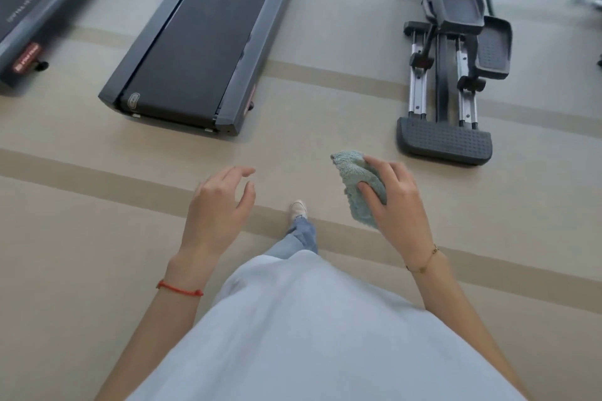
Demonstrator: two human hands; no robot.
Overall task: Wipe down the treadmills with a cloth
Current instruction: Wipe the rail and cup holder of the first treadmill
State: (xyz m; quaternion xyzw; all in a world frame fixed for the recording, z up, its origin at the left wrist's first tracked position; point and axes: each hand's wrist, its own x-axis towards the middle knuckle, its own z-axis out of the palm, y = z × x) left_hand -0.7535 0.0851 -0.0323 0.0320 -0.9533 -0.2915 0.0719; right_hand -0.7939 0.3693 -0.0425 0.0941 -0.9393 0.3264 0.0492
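Pale blue shirt (312, 335) fills the lower view. Above it, the right hand (395, 202) grips a bunched, fluffy teal cloth (356, 184) in mid-air, while the left hand (221, 202) hangs empty, fingers loosely curled. Ahead on the beige striped floor (97, 205) lie two dark treadmills (195, 39), well apart from the cloth, with an elliptical trainer (452, 75) to the right.

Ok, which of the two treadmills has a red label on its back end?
The left treadmill, cut off by the picture's edge; its red label sits at the rear corner. The middle treadmill shows none.
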